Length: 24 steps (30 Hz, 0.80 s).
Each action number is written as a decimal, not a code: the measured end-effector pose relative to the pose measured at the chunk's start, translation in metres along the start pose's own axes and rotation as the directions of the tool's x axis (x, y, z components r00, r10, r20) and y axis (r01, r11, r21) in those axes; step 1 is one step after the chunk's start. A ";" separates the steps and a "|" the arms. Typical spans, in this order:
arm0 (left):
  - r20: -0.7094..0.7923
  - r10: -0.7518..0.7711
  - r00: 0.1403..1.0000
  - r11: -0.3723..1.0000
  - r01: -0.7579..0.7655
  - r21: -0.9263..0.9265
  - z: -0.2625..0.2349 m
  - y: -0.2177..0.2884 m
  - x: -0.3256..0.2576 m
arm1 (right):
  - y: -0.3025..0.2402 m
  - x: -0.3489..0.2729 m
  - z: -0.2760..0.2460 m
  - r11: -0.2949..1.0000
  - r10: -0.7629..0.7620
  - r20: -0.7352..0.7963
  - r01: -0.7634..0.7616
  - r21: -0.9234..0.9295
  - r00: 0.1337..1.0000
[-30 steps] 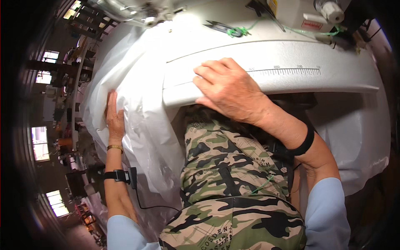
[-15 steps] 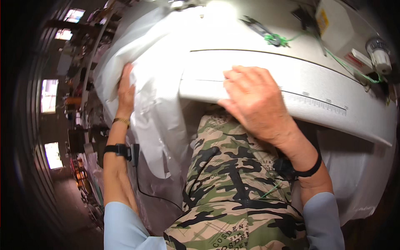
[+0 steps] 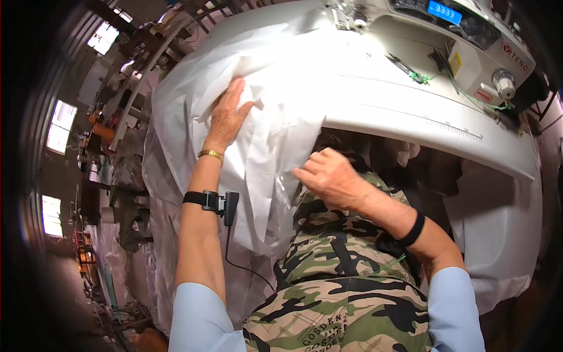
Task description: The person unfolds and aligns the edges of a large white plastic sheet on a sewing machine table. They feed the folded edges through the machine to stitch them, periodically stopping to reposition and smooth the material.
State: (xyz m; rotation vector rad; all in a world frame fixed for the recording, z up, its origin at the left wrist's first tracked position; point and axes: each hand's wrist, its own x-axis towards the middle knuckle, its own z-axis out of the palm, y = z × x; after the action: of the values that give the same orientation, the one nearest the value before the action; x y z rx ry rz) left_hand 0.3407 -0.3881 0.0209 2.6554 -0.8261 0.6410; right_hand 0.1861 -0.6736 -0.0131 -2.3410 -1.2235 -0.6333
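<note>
White, slightly see-through sheeting (image 3: 258,193) drapes over the left part of a sewing machine's table (image 3: 375,111) and down its front edge. On top of it lies my left hand (image 3: 229,117), open, with fingers stretched and thumb apart. My right hand (image 3: 331,176) is closed, fingers curled, just below the table edge and above my lap. Its fingertips meet the sheeting's right side; whether they pinch it is hidden. Beyond both hands is the lit needle area (image 3: 359,22) of the sewing machine (image 3: 469,47).
Thread snips (image 3: 404,67) with green thread lie on the machine table, right of the needle. A ruler scale (image 3: 454,128) runs along the front edge. A thread dial (image 3: 503,82) sits at the right. Cluttered shelving (image 3: 141,88) and bright windows (image 3: 61,126) stand at the left.
My right hand has come off the table edge, moving down and left to the sheeting, and its fingers have curled. My left hand now lies flatter on the sheeting. The view has shifted.
</note>
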 end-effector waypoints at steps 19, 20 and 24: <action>0.361 -0.067 0.930 0.997 0.077 -0.016 -0.038 0.203 -0.167 | -0.019 -0.022 0.060 1.000 0.006 0.569 0.011 -0.026 0.822; 0.298 -0.167 0.940 0.970 0.103 0.220 -0.039 0.188 -0.171 | -0.020 -0.022 0.042 0.999 0.008 0.572 0.013 -0.032 0.820; 0.269 -0.216 0.939 0.960 0.153 0.236 -0.052 0.154 -0.174 | -0.046 -0.022 -0.069 0.973 -0.075 0.217 0.024 0.228 0.973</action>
State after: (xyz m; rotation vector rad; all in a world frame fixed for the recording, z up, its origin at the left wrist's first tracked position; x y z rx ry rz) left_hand 0.1041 -0.4099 0.0012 3.0272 -0.5926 0.3053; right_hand 0.1230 -0.7022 0.0374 -2.2411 -1.3767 -0.2333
